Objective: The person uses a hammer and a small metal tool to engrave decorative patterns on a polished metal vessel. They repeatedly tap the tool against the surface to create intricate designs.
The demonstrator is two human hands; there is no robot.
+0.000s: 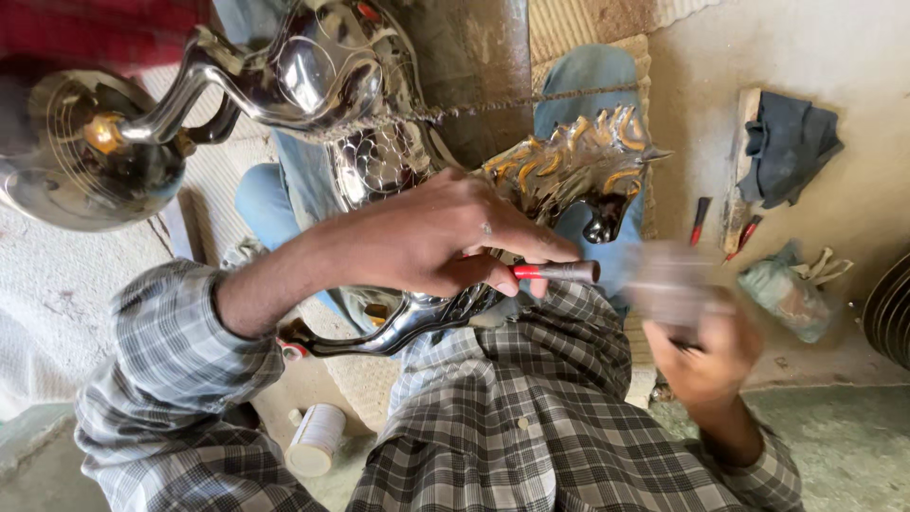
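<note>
The person sits hemmed in: the polished metal horse figure (398, 133) fills the lap and reaches up past the knees, its round base (76, 156) off at the upper left and its gold-touched mane (578, 156) at the centre right. Free room is mostly to the right, on the pale floor (853, 57), where a dark folded cloth (787, 142) lies on a board, two small red-handled tools (701, 218) just beside it, and a crumpled bag (791, 294) lower down. Bottom left, a small white jar (315, 439) lies near the elbow, well apart from the work.

The left hand (445, 237) is curled closed around a chisel with a red grip (559, 272), fingers wrapped tight, the tool's tip lying against the horse near the mane. The right hand (706, 356) is raised beside it, closed on a hammer (668, 284) whose head is too blurred to make out clearly. The two hands are near each other, not touching
</note>
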